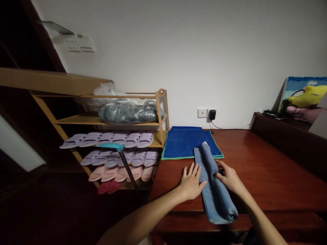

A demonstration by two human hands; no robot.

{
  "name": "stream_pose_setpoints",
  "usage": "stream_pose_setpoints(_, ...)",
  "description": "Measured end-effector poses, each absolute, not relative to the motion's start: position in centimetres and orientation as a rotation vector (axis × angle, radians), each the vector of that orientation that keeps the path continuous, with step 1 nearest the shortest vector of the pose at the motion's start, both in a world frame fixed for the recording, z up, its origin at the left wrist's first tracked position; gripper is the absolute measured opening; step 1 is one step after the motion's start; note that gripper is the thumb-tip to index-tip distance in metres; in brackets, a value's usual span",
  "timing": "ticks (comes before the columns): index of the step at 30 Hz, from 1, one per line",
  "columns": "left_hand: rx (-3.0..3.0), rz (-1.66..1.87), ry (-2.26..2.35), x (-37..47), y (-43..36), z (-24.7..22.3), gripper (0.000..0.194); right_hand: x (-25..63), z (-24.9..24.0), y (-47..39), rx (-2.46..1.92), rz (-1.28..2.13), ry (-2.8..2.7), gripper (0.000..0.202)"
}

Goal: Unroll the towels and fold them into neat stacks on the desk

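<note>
Rolled cloth (pixel 216 186), slippers (pixel 110 161) partly behind apparent cane (pixel 126 165)

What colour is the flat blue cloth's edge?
The edge is green, best seen in the head view.

The rolled cloth (pixel 222 192) looks matt, the tabletop (pixel 265 170) smooth, semi-glossy wood, the bag (pixel 120 113) shiny, crinkled plastic.

Pale blue cloth (pixel 219 190), partly rolled!
It's on the desk (pixel 268 170), flat strip (pixel 208 199) left, fat roll (pixel 226 199) right, far end over darker towel (pixel 187 143).
</note>
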State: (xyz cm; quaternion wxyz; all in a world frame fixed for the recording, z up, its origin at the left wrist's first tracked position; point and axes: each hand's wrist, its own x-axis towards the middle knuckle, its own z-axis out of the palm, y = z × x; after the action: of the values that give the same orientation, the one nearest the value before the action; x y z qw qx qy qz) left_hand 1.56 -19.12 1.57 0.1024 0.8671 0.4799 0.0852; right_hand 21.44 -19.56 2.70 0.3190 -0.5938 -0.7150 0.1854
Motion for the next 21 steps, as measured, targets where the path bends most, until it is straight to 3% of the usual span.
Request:
stream_pose_setpoints(4, 2.753, 0.310, 1.293, 1.5, -18.9, 1.3, 0.057, 26.7, 1.9, -18.4, -1.504, 0.735, -1.810, 0.059)
stream_pose_setpoints(8, 2.855, 0.304, 1.017, 1.7, -18.4, 1.2, 0.048, 30.5, 1.1, -18.0, -1.578, 0.768, -1.853, 0.056)
stream_pose_setpoints(14, 2.819, 0.319, 0.940, 1.6, -18.1, 1.1, 0.047, 27.9, 3.0, -20.5, -1.602, 0.155, -2.045, 0.052)
stream_pose_setpoints(21, 2.751, 0.343, 0.921, 1.3, -18.5, 1.3, 0.070, 24.5, 3.3, -22.9, -1.561, 0.310, -2.506, 0.060)
